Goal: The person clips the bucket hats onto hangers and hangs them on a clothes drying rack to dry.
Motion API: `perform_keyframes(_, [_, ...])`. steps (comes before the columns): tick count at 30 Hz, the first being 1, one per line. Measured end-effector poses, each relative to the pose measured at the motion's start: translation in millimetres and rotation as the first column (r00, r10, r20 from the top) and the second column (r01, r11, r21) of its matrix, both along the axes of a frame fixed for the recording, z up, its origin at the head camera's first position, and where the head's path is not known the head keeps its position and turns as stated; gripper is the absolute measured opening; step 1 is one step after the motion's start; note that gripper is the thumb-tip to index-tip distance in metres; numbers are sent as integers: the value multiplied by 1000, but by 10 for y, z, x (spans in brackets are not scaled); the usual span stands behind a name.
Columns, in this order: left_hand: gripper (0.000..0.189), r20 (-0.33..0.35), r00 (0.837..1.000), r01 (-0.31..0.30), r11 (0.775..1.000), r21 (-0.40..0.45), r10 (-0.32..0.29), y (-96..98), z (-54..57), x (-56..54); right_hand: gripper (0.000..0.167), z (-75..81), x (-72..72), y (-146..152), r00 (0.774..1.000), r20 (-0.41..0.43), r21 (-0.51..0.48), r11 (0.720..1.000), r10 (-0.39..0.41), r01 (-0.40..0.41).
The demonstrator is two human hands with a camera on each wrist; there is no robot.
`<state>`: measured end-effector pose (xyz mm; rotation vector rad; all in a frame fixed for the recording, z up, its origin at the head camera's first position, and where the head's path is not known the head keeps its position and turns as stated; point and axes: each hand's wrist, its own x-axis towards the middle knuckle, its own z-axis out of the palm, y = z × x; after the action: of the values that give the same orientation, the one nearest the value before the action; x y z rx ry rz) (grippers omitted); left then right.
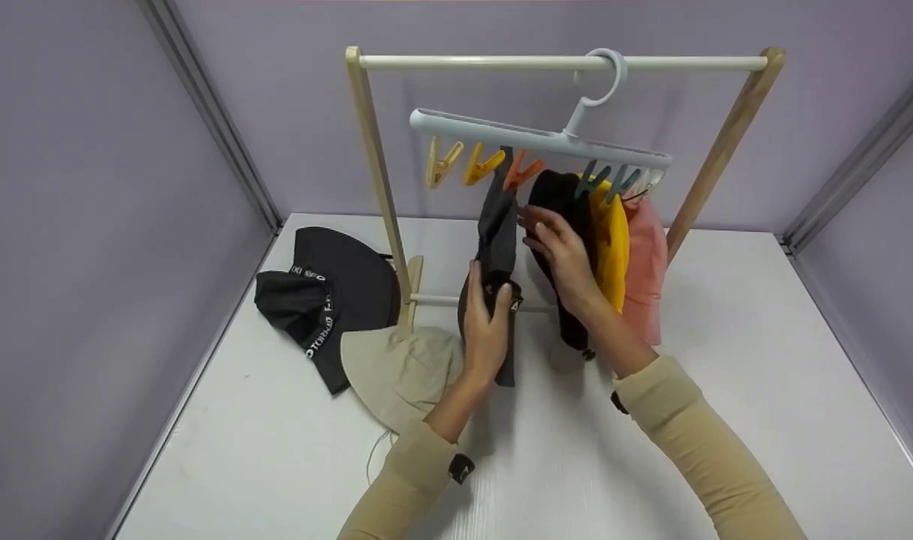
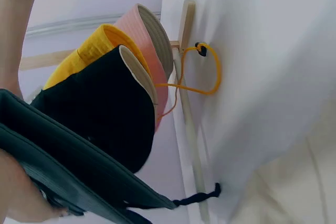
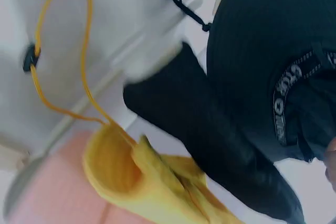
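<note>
A dark grey wide-brimmed hat (image 1: 497, 232) hangs below the pale blue clip hanger (image 1: 501, 131), near the orange clip (image 1: 522, 172). My left hand (image 1: 488, 334) holds its lower part, fingers on one side and thumb on the other. White lettering shows on this hat's band (image 3: 281, 98) in the right wrist view. Beside the hat's upper part is my right hand (image 1: 561, 255), its fingers loosely bent with nothing visibly gripped; contact with the hat is unclear. Just right of that hand hangs a black hat (image 1: 557, 195), then a yellow hat (image 1: 614, 240) and a pink hat (image 1: 644, 277).
On the white table (image 1: 231, 442) at left lie a black lettered hat (image 1: 358, 277) and a beige hat (image 1: 411, 367). A wooden-legged rack (image 1: 377, 165) carries the hanger on its white rail (image 1: 471, 63). The yellow hat's cord (image 2: 218, 72) dangles in a loop. Pale walls surround the table.
</note>
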<state>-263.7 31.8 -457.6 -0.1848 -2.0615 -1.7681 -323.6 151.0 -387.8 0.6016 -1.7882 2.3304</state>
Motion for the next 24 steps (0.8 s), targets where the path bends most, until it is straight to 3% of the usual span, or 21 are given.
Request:
perform_keyframes(6, [59,104,994,-17,999,35,13,-119,-178,50,30,-333,208,-17,983,171,27,998,-62,58])
perform_keyframes(11, [51,175,984,-57,996,71,43,-270,-358,99,29,-690,370,-56,946,311,87,994,-86,62])
perform_keyframes(16, [45,229,968,-134,982,132,101,-465,-503,187,26,-1002,520,-141,898,426,137,989,-115,62])
perform_keyframes(21, [45,297,944,-209,959,193,146,-723,-643,336,29,-1232,670,-224,850,520,182,983,-82,-16])
perform_keyframes(24, [43,343,918,-299,915,272,198,-869,-719,425,34,-1340,730,-261,819,574,172,981,-25,-90])
